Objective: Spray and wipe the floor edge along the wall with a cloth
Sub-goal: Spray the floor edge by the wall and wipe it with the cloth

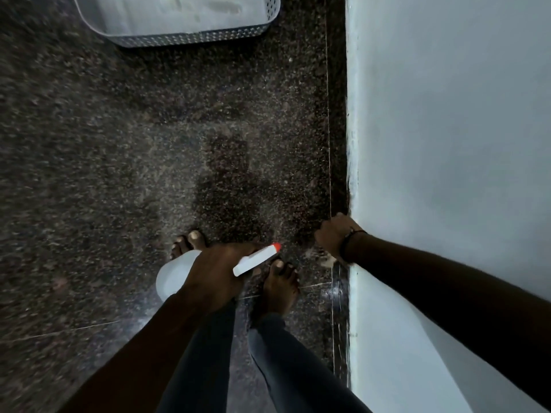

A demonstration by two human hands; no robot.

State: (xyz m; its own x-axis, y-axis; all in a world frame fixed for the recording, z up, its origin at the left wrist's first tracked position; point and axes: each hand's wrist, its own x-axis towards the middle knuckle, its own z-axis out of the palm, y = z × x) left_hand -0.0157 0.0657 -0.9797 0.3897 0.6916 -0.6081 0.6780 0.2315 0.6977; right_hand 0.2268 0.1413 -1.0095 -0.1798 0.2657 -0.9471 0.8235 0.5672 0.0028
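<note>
My left hand (216, 271) grips a white spray bottle (174, 274) by its neck; the white trigger head with a red nozzle tip (277, 246) points right towards the wall. My right hand (332, 235) is curled low at the floor edge (338, 174), where the dark speckled floor meets the pale wall (447, 129). A small pale piece of cloth (327, 261) shows just under that hand; most of it is hidden. A dark band circles the right wrist.
A white perforated basket (179, 22) stands on the floor ahead at the top. My bare feet (280, 286) stand between the bottle and the wall. The dark stone floor (119, 144) stretches to the left.
</note>
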